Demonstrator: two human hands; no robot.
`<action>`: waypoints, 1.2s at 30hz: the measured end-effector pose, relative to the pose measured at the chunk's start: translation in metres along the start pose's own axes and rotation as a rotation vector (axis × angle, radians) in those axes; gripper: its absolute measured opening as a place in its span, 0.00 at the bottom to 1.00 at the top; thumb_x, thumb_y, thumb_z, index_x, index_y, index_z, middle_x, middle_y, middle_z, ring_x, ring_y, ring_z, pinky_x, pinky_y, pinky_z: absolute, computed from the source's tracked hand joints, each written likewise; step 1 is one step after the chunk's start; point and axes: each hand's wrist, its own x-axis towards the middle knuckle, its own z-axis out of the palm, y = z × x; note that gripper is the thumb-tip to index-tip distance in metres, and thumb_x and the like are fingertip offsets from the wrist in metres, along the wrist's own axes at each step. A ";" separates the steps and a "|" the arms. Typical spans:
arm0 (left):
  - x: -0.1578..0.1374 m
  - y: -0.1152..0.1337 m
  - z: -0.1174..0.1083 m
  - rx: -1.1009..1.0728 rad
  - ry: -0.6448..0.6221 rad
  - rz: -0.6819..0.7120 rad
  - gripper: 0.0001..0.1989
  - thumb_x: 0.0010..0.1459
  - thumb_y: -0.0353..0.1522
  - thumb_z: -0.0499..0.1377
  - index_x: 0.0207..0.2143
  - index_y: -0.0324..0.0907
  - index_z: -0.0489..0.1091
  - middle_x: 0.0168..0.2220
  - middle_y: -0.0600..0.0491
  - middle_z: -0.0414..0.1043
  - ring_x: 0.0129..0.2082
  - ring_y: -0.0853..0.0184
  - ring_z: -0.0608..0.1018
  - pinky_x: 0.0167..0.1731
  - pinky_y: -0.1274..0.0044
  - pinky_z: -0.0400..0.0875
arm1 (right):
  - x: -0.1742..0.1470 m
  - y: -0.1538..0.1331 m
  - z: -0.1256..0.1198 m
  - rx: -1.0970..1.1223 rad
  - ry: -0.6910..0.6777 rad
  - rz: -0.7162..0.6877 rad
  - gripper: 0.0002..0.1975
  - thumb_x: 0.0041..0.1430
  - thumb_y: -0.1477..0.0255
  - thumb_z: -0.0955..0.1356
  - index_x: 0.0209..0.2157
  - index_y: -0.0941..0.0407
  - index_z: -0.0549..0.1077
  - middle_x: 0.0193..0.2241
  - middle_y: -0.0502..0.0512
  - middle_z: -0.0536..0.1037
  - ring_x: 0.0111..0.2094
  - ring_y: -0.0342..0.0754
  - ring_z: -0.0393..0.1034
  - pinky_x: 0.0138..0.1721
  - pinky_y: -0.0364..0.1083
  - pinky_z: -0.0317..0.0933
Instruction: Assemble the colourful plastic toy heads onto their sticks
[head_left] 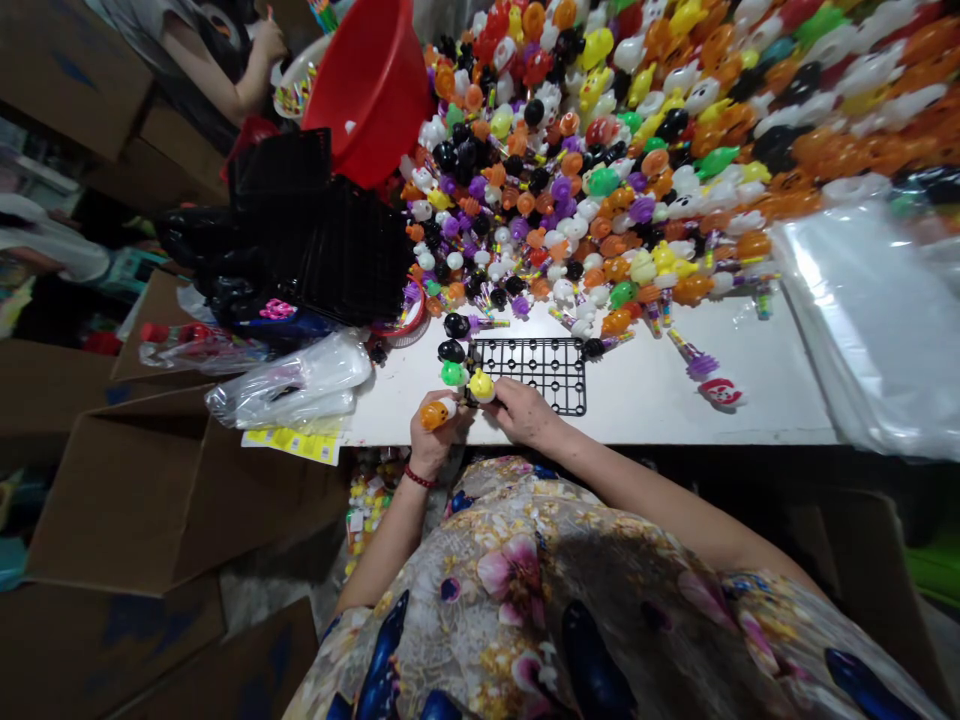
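A black plastic grid tray (568, 397) lies at the table's front edge, with several figure-topped toys along its left side. My left hand (433, 446) is closed around an orange figure-topped toy (433, 415), beside the tray's left corner. A white part shows next to the orange figure. My right hand (523, 412) pinches at a yellow figure-topped toy (481, 385) at the tray's near left; its fingertips are partly hidden. Beyond the hands sit a green figure (453, 374) and a black figure (451, 351) at the tray's left end.
A large heap of coloured toys (525, 190) covers the table's back. Clear plastic bags (847, 310) lie right; more bags (300, 380) lie left. Stacked black trays (352, 250) and a red tub (364, 90) stand back left. Another person's arm (225, 75) shows beyond.
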 end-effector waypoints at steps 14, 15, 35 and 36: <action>0.006 -0.013 -0.011 0.450 -0.117 0.107 0.17 0.56 0.45 0.60 0.27 0.41 0.74 0.24 0.53 0.74 0.24 0.68 0.76 0.28 0.78 0.70 | -0.001 0.001 0.000 0.001 -0.016 0.001 0.05 0.61 0.77 0.64 0.31 0.55 0.67 0.29 0.54 0.70 0.32 0.48 0.63 0.33 0.45 0.57; 0.006 -0.014 -0.011 0.472 -0.115 0.117 0.16 0.56 0.45 0.60 0.27 0.41 0.74 0.23 0.53 0.74 0.24 0.68 0.75 0.27 0.78 0.70 | -0.001 0.001 0.000 0.001 -0.020 0.004 0.05 0.61 0.77 0.64 0.31 0.55 0.67 0.29 0.54 0.70 0.32 0.48 0.63 0.33 0.45 0.57; 0.015 -0.023 -0.020 0.647 -0.223 0.496 0.19 0.65 0.43 0.52 0.28 0.42 0.74 0.24 0.52 0.75 0.25 0.69 0.76 0.27 0.79 0.71 | -0.001 0.001 0.000 -0.003 -0.015 -0.007 0.05 0.60 0.78 0.64 0.31 0.54 0.66 0.29 0.53 0.70 0.32 0.48 0.62 0.32 0.44 0.56; 0.016 -0.024 -0.020 0.666 -0.235 0.509 0.19 0.65 0.42 0.51 0.29 0.42 0.75 0.26 0.51 0.76 0.27 0.68 0.77 0.28 0.79 0.72 | -0.001 0.000 0.000 -0.009 -0.014 -0.009 0.05 0.60 0.78 0.64 0.31 0.54 0.66 0.29 0.53 0.70 0.32 0.48 0.62 0.32 0.44 0.56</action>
